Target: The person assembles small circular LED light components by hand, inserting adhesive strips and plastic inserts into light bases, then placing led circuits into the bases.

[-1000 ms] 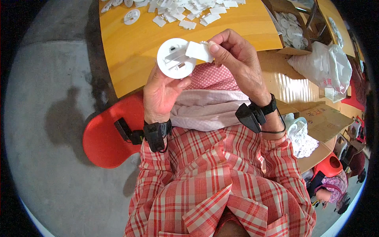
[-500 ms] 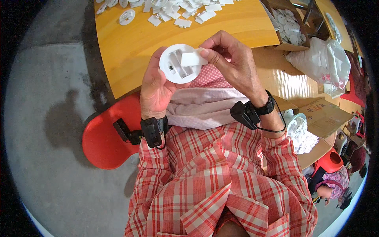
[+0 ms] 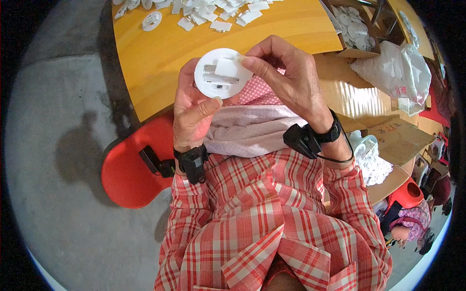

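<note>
A round white plastic housing [image 3: 203, 86] is held up in front of me by my left hand [image 3: 191, 119], fingers behind it and thumb at its lower rim. In its face is a long recess that looks like a battery compartment, with a small dark switch below. My right hand [image 3: 296, 82] pinches the right end of a small white rectangular cover [image 3: 226, 68] between thumb and forefinger. This cover lies over the upper part of the recess; the lower part shows bare. Whether it is seated cannot be told.
Beyond my hands is a yellow wooden table [image 3: 160, 63] with a heap of white covers [image 3: 208, 12] and a loose round housing [image 3: 152, 21]. At right stand a carton of white discs [image 3: 354, 29], a plastic bag [image 3: 395, 72] and a cardboard box [image 3: 400, 140]. A red stool [image 3: 131, 169] sits at left.
The round housing has turned counterclockwise, bringing its switch from the left side to the bottom. The cover has shifted a little left and up, overlapping the recess. Both hands still hold their parts.
</note>
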`<state>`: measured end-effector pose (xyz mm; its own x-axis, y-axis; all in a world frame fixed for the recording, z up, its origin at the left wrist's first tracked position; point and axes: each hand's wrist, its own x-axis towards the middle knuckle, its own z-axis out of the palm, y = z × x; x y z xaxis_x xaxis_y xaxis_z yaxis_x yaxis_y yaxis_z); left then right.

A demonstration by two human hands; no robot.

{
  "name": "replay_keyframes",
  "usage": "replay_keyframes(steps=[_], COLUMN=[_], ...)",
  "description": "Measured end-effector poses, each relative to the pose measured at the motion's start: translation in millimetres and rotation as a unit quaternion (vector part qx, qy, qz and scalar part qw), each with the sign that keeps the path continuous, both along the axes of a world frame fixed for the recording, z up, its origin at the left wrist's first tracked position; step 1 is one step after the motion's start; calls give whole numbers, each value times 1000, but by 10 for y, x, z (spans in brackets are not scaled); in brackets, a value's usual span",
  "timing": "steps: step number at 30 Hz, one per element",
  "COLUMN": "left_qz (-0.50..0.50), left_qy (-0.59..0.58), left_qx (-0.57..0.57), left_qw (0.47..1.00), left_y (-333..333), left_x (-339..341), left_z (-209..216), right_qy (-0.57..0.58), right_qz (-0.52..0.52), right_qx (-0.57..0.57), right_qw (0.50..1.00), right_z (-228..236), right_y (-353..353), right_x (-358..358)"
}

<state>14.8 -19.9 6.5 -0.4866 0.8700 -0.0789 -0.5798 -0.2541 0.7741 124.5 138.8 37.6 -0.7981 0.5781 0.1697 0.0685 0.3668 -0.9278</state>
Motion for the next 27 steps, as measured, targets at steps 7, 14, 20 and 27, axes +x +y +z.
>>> replay_keyframes(steps=[7, 14, 20, 27], left_qz=[33, 26, 22, 29], left_qy=[22, 17, 17, 10], left_qx=[9, 3, 0, -1], left_qw=[999, 1000, 1000, 1000], left_y=[52, 56, 61, 70], left_x=[52, 52, 60, 73], left_z=[103, 107, 113, 121], right_qy=[29, 44, 39, 35], right_qz=[-22, -6, -4, -3], right_qx=[55, 87, 84, 91], right_qw=[998, 995, 996, 995], right_z=[106, 120, 124, 115], right_y=[-95, -92, -84, -84], right_x=[-29, -61, -64, -68])
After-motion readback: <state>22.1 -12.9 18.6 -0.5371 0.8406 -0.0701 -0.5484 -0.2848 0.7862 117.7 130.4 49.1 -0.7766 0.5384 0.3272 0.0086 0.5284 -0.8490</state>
